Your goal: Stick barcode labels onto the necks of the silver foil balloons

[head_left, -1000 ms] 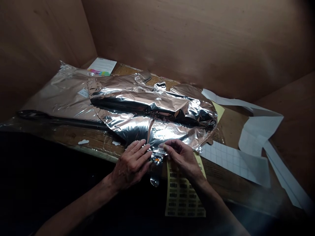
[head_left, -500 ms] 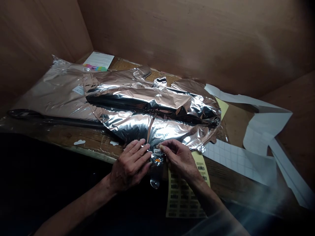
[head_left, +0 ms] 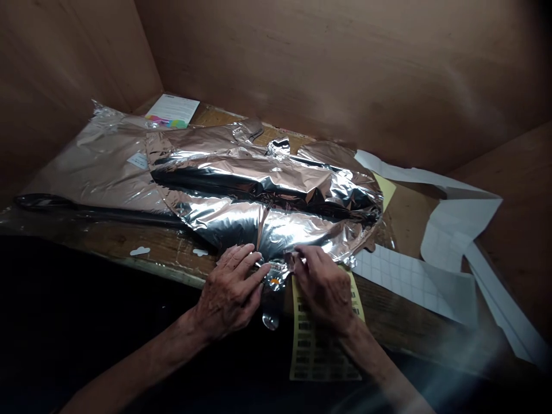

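A shiny rose-gold foil balloon [head_left: 284,227], flat and creased, lies across the bench. Below its front edge hangs a tab [head_left: 270,319], with a small barcode sticker [head_left: 275,267] and an orange mark above it. My left hand [head_left: 233,287] rests on the front edge left of the sticker, fingers stretched out over the foil. On the sticker's right, my right hand [head_left: 323,282] has its fingers bent and closed on a fold of the foil; its thumb is mostly hidden. A yellow sheet of barcode stickers [head_left: 325,345] hangs over the bench edge under my right hand.
Clear plastic bag [head_left: 95,155] with a black strip [head_left: 125,215] spreads to the left. A printed card [head_left: 175,109] lies at the back. White backing paper [head_left: 414,282] curls on the right. Small white hanger tabs [head_left: 140,251] lie near the front edge. Wooden panels [head_left: 323,69] enclose the bench.
My right hand has turned over, knuckles up, and its thumb has left the barcode sticker, which stays on the foil. My left hand has barely moved.
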The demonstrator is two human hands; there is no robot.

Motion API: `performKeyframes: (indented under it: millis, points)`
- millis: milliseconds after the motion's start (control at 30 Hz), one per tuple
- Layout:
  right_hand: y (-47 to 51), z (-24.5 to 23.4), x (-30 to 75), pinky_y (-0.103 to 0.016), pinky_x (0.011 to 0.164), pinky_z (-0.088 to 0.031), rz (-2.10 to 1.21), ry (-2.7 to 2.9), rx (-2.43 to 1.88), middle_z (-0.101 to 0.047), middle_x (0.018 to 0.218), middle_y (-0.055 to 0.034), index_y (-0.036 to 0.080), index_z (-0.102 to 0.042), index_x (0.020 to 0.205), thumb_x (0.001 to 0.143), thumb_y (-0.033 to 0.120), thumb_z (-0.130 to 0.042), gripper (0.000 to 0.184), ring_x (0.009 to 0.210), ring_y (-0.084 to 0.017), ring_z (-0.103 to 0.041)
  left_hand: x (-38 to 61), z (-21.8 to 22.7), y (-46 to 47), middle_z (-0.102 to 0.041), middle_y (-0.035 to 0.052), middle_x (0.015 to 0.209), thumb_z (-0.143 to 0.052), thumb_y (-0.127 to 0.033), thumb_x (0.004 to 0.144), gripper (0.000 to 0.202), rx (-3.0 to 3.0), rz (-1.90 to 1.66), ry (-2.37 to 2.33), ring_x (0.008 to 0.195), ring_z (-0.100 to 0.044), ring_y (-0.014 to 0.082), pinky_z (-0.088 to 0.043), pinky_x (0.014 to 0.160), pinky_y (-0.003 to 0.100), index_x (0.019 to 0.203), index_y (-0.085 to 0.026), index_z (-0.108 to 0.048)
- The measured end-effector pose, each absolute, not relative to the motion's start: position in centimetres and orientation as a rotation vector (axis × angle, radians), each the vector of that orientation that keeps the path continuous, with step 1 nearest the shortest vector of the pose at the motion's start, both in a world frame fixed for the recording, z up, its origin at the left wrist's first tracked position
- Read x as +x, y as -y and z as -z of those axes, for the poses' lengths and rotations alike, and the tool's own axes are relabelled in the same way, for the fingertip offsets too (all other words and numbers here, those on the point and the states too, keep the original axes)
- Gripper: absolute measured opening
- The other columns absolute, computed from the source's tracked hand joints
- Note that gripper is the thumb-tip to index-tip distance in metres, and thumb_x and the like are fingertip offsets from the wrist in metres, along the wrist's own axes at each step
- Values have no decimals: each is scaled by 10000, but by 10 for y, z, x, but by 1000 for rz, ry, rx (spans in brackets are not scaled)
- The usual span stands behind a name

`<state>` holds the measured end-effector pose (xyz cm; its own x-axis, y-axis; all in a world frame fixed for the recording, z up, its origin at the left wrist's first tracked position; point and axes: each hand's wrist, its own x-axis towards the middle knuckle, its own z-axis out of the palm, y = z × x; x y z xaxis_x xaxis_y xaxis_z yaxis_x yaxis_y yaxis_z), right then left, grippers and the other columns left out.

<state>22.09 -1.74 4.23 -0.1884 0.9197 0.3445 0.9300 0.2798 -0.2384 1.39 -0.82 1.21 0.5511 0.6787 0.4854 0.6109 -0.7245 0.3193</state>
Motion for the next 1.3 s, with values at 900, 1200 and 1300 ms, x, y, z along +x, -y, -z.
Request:
performKeyframes:
  millis: [900,1200,1300]
  points:
    - [-69,-85,248,-193,470,-352,-1523,1688,-1371,-563,608,6,126,-645,720,756,537,-685,414,508,-84,-465,28,-9,-4,-702,93,1176,-485,-108,897,196,2715,-1451,-779,1265,-552,245,-453,1081,425,971,-138,-663]
    - [-212,-130,240,-287,589,-437,-471,1883,-1730,-592,604,-55,137,-627,659,828,292,-567,237,585,-151,-545,9,-11,-3,-678,201,1169,-503,-484,857,541,2649,-1045,-533,1227,-576,299,-501,1028,469,1186,-62,-576]
    - [-224,-119,230,-394,775,-480,145,1841,-1837,-661,894,-124,116,-667,900,858,182,-545,145,852,-241,-604,7,-7,-3,-669,197,1191,-527,-457,857,548,2622,-984,-572,1258,-554,288,-483,1060,453,1224,-51,-548]
